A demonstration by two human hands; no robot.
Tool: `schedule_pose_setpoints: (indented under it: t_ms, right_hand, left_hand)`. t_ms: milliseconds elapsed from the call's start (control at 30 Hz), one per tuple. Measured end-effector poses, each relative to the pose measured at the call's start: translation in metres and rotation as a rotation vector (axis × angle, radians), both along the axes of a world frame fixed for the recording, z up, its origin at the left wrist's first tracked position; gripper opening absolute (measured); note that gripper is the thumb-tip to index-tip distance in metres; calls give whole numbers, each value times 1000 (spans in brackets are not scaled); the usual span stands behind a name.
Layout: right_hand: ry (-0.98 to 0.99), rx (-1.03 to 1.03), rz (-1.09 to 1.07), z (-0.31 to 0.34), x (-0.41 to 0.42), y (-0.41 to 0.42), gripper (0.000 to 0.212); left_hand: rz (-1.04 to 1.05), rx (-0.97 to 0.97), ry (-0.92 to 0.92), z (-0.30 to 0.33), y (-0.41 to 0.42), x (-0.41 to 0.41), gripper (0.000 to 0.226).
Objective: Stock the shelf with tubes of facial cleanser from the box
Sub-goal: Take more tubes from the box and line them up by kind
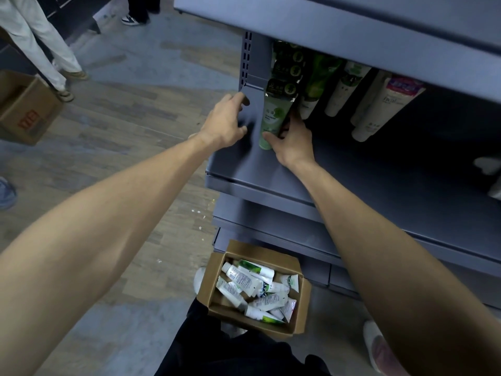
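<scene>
A green tube of facial cleanser (272, 120) stands cap-down at the left end of the grey shelf (352, 180), in front of a row of like tubes. My right hand (291, 142) grips its lower part, thumb on the front and fingers behind. My left hand (226, 122) hovers just left of the tube over the shelf's left end, fingers loosely curled and holding nothing. On the floor below, an open cardboard box (303, 297) holds several white and green tubes (254, 289).
More white and green tubes (379, 104) lean along the back of the shelf to the right. Another shelf (352, 28) overhangs above. A second cardboard box (24, 109) sits on the wooden floor at left, with a person's legs (46, 44) beside it.
</scene>
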State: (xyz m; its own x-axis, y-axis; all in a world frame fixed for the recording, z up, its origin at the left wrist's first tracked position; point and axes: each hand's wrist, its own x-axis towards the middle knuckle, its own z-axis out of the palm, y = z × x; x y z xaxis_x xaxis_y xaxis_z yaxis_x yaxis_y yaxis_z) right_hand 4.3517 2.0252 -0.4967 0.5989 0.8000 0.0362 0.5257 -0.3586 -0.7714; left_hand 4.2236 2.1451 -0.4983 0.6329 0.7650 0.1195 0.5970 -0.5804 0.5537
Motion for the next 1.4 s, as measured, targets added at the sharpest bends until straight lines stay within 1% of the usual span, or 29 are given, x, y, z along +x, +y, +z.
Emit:
schedule_pose_setpoints:
  t_ms: [167, 433, 567, 767, 833, 900, 967, 1067, 1200, 1300, 1400]
  right_hand:
    - [-13, 22, -31, -2, -4, 4, 49]
    - [-51, 67, -45, -3, -1, 8, 44]
    - [-104, 50, -49, -4, -2, 6, 40]
    - [-93, -19, -58, -3, -2, 5, 40]
    - [-55, -35, -81, -13, -8, -6, 46]
    - [-10, 0, -109, -25, -17, -21, 54]
    - [-17, 36, -114, -32, -23, -32, 55]
    - [-32, 55, -121, -29, -20, -44, 51]
    - [-67, 43, -79, -23, -6, -71, 42]
    - [-62, 64, -46, -24, -4, -108, 34]
    - [-50, 41, 33, -33, -11, -153, 26]
  left_hand:
    - [-22, -11, 15, -1, -5, -6, 50]
    - [-40, -10, 2, -4, -8, -25, 50]
    - [-27, -12, -13, 1, -9, -36, 50]
    - [-32, -14, 12, 2, -17, -50, 50]
    - [-47, -10, 33, 2, -21, -51, 50]
    - [-66, 2, 57, 2, -26, -51, 50]
    - [-90, 17, 93, 5, -31, -50, 50]
    - [-121, 18, 125, 8, -42, -43, 49]
    - [-168, 22, 135, 12, -61, -30, 50]
    - [-196, 42, 129, 7, -87, -23, 49]
    - [-242, 58, 88, -10, -127, -26, 40]
